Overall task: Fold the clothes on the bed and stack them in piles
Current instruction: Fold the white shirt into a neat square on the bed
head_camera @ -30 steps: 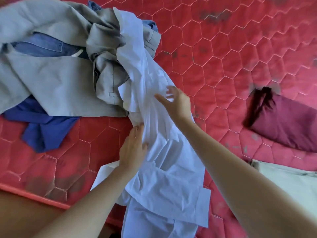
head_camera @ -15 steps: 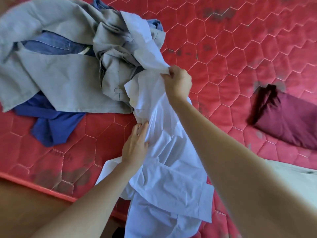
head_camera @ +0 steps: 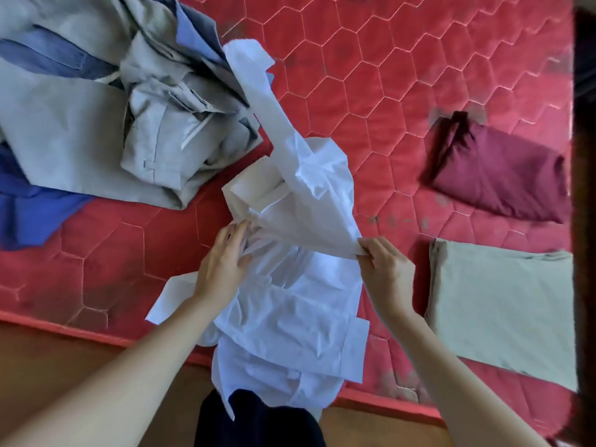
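White shirt (head_camera: 290, 304) lay crumpled at near edge of red quilted mattress (head_camera: 403, 108), hem hanging off. Right hand (head_camera: 385, 274) pinched a fold; left hand (head_camera: 224, 261) pressed flat on fabric, fingers straight. No writing legible. Unfolded grey/blue heap (head_camera: 106, 124) far left; folded maroon (head_camera: 503, 179) & beige (head_camera: 503, 304) pieces right.

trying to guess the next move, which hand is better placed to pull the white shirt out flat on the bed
Right. The right hand already pinches an edge of the white shirt, probably ready to draw it toward the bare mattress. The left hand lies on the bunched middle, better suited to anchoring.
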Motion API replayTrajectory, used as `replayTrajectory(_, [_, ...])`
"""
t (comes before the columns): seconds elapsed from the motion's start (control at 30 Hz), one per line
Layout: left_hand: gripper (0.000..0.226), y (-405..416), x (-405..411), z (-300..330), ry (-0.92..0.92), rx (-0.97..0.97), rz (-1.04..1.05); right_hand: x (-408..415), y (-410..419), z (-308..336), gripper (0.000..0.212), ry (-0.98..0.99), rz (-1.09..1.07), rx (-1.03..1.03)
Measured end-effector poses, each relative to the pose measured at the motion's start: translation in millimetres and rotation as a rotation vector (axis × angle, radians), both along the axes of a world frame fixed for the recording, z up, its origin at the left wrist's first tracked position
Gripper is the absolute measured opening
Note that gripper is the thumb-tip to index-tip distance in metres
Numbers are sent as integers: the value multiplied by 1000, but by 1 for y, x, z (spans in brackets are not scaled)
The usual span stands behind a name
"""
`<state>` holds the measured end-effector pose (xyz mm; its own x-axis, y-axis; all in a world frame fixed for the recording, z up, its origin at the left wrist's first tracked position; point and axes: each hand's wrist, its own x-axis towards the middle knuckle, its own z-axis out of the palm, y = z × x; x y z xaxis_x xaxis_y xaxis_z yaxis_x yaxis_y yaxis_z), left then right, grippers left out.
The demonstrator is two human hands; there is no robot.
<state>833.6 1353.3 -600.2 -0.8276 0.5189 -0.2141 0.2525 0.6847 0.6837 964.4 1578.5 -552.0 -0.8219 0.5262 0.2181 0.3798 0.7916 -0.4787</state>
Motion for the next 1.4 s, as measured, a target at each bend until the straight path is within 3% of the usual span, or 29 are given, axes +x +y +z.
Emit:
replayTrajectory(0.23, [60,7,42,1,-27,-31,-84,129,-6,-21,15,-172,10,2])
replayTrajectory(0.37, [63,16,66,4,11,-52,-168,164,-12,-16,29,-311,-1,-40])
replayTrajectory(0.5, [53,33,62,11,152,-17,-120,129,-3,8,44,-143,-91,19])
replayTrajectory(0.6, [47,53,40,18,238,-13,-96,74,9,22,34,-26,-134,43])
replayTrajectory(0.7, [43,77,14,26,258,-13,-181,10,20,22,29,-54,26,90])
replayTrajectory(0.8, [43,104,-4,33,294,-121,-296,-40,32,8,42,-434,215,147])
replayTrajectory(0.87, [43,122,-7,35,270,-240,-379,-54,45,-4,48,-710,164,211])
replayTrajectory(0.93, [45,137,-5,35,281,-336,-448,-54,62,-12,45,-837,36,218])
replayTrajectory(1.0, [51,148,-4,34,316,-373,-489,-42,81,-11,38,-771,-110,126])
replayTrajectory(1.1, [59,159,-1,31,405,-363,-613,-10,107,-4,22,-503,-380,-60])
replayTrajectory(1.27, [46,168,0,17,449,-426,-668,64,133,2,28,-326,-636,-249])
replayTrajectory(1.33, [42,171,-1,13,474,-423,-667,81,125,2,34,-349,-662,-141])
replayTrajectory(1.4, [36,177,-1,9,510,-424,-677,78,104,3,32,-304,-554,-18])
